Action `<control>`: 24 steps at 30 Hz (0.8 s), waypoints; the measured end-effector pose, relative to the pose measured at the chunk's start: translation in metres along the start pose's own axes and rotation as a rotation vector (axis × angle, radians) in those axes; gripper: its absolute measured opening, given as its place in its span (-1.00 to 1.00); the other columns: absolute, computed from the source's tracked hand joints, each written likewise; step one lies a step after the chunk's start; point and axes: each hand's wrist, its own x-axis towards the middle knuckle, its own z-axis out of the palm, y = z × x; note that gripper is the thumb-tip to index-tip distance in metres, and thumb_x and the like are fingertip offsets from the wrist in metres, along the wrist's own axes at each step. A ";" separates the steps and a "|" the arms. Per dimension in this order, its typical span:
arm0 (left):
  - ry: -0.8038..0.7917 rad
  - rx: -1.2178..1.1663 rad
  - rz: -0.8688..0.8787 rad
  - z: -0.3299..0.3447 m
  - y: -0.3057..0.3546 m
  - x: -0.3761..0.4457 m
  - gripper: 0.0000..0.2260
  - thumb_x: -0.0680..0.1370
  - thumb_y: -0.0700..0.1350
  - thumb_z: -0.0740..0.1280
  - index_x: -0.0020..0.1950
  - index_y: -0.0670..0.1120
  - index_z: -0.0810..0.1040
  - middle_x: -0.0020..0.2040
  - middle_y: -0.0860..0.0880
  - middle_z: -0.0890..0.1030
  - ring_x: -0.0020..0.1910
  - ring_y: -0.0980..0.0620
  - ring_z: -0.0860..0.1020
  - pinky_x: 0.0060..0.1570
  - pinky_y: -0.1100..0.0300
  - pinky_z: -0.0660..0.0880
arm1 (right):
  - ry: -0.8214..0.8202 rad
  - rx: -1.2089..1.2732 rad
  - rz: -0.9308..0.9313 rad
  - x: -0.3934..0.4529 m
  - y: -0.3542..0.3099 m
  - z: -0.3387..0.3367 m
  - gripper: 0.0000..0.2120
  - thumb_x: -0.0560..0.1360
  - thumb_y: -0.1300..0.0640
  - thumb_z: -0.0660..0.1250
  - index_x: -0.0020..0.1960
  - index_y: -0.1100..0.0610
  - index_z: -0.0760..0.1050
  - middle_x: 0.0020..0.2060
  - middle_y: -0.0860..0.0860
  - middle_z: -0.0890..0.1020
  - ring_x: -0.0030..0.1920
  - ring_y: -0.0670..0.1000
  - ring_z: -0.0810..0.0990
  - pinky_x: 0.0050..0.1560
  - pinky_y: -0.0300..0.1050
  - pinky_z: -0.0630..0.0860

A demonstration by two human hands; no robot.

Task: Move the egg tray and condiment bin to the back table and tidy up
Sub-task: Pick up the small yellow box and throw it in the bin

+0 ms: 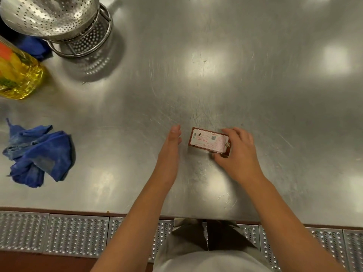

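Note:
A small red and white box [206,141] rests on the steel table [235,75] near its front edge. My right hand [235,152] grips the box at its right end, fingers over the top and thumb at the near side. My left hand [171,144] hovers flat and edge-on just left of the box, fingers straight, not touching it. No egg tray or condiment bin is in view.
A crumpled blue cloth [39,154] lies at the left. A bottle of yellow oil [17,73] stands at the far left, with perforated steel colanders [64,22] behind it. Below the table edge runs a studded metal floor grating [59,234].

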 end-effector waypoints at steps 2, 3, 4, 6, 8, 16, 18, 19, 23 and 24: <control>0.003 -0.005 -0.007 0.000 -0.002 0.001 -0.44 0.59 0.24 -0.06 0.54 0.06 0.25 0.51 0.04 0.34 0.44 0.11 0.34 0.45 0.09 0.17 | 0.015 -0.011 0.012 0.000 0.001 0.003 -0.30 0.33 -0.01 0.56 0.40 0.08 0.40 0.30 0.06 0.42 0.35 0.06 0.29 0.36 0.01 0.33; 0.005 -0.006 -0.011 0.000 -0.003 0.001 -0.46 0.62 0.21 -0.07 0.54 0.05 0.26 0.51 0.04 0.34 0.44 0.10 0.34 0.46 0.08 0.17 | 0.021 -0.015 0.017 -0.001 0.001 0.004 -0.29 0.32 0.00 0.56 0.40 0.09 0.40 0.31 0.07 0.41 0.36 0.07 0.28 0.37 0.00 0.31; 0.007 -0.004 -0.015 0.000 -0.003 0.001 -0.48 0.63 0.20 -0.07 0.54 0.05 0.26 0.51 0.03 0.34 0.44 0.10 0.34 0.47 0.07 0.17 | 0.026 -0.020 0.020 -0.001 0.002 0.005 -0.29 0.32 0.01 0.57 0.40 0.10 0.40 0.32 0.09 0.40 0.38 0.08 0.27 0.38 0.00 0.30; 0.006 -0.002 -0.022 0.000 -0.003 0.001 -0.48 0.63 0.20 -0.08 0.53 0.06 0.26 0.51 0.03 0.34 0.44 0.10 0.34 0.48 0.06 0.17 | 0.023 -0.046 0.030 0.001 0.005 0.007 -0.28 0.32 0.01 0.56 0.41 0.13 0.39 0.39 0.14 0.36 0.46 0.13 0.21 0.45 0.07 0.24; 0.007 -0.016 -0.028 0.000 -0.003 0.001 -0.49 0.64 0.19 -0.07 0.53 0.05 0.27 0.50 0.03 0.35 0.43 0.10 0.35 0.47 0.07 0.18 | 0.005 -0.074 0.045 0.002 0.007 0.009 -0.28 0.34 0.02 0.55 0.42 0.13 0.38 0.47 0.18 0.29 0.54 0.18 0.09 0.52 0.15 0.14; 0.007 -0.051 -0.012 -0.007 -0.003 0.001 -0.41 0.56 0.25 -0.04 0.53 0.05 0.29 0.48 0.03 0.38 0.41 0.11 0.38 0.40 0.13 0.22 | 0.000 -0.039 0.049 0.005 0.009 0.011 -0.39 0.37 0.02 0.53 0.36 0.11 0.43 0.51 0.19 0.26 0.58 0.19 0.01 0.53 0.14 0.06; 0.012 -0.052 -0.008 -0.008 -0.002 0.001 -0.40 0.56 0.25 -0.05 0.53 0.05 0.28 0.48 0.03 0.37 0.41 0.10 0.38 0.39 0.12 0.22 | 0.005 -0.011 0.045 0.005 0.009 0.010 -0.40 0.36 0.03 0.53 0.35 0.11 0.44 0.50 0.19 0.28 0.57 0.19 0.03 0.53 0.14 0.08; 0.014 -0.053 -0.006 -0.009 -0.002 0.001 -0.42 0.57 0.24 -0.05 0.53 0.04 0.28 0.48 0.02 0.37 0.40 0.10 0.38 0.39 0.12 0.22 | 0.009 0.001 0.044 0.005 0.008 0.009 -0.40 0.36 0.03 0.53 0.35 0.10 0.45 0.50 0.19 0.29 0.57 0.19 0.03 0.53 0.14 0.08; 0.025 -0.055 -0.001 -0.011 0.000 0.001 -0.48 0.63 0.19 -0.07 0.53 0.04 0.28 0.49 0.02 0.36 0.40 0.10 0.38 0.41 0.11 0.21 | 0.011 0.030 0.034 0.004 0.004 0.004 -0.41 0.37 0.02 0.52 0.36 0.08 0.45 0.50 0.18 0.29 0.57 0.18 0.03 0.52 0.13 0.08; 0.025 -0.058 0.000 -0.012 0.001 0.001 -0.48 0.63 0.18 -0.07 0.53 0.03 0.28 0.49 0.02 0.36 0.40 0.10 0.38 0.39 0.13 0.21 | 0.013 0.042 0.033 0.004 0.002 0.003 -0.41 0.38 0.02 0.52 0.35 0.08 0.45 0.50 0.19 0.29 0.57 0.18 0.04 0.53 0.13 0.08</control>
